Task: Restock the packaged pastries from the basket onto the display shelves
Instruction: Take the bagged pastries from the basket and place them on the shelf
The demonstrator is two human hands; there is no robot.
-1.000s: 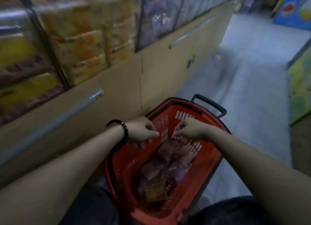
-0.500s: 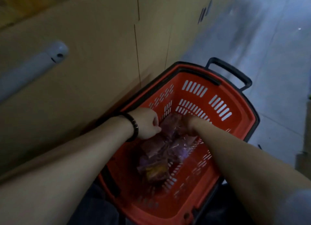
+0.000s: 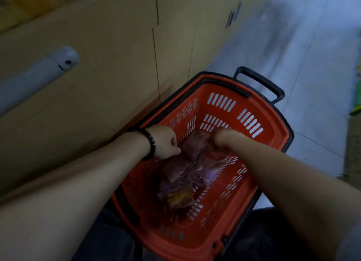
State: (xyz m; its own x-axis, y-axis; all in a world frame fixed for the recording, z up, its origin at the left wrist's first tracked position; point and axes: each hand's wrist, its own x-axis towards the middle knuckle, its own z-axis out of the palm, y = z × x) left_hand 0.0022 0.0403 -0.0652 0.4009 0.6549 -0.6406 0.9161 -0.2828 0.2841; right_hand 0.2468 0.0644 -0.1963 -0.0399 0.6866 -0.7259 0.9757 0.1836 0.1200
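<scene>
Near edge: red plastic basket (image 3: 259, 112) on the floor between the knees, hard against the beige cabinet base (image 3: 117, 69).

Inside, low end: one yellow-orange packet (image 3: 180, 199) lying loose. Above it, a heap of purplish clear-wrapped pastry packs (image 3: 187, 167).

Left hand (image 3: 166, 142), black wrist bracelet (image 3: 150, 144), fingers curled, pinching the top pack's edge.

Right hand (image 3: 220, 137) sunk past the wrist at the far wall; grip hidden, cannot tell.

A second ago both hands hovered at the rim with shelves in view; now they are down among the packs. Judged: grasp under way, lift next. Shelves out of frame.

Far: grey floor (image 3: 312, 55), metal rail (image 3: 39, 71).
</scene>
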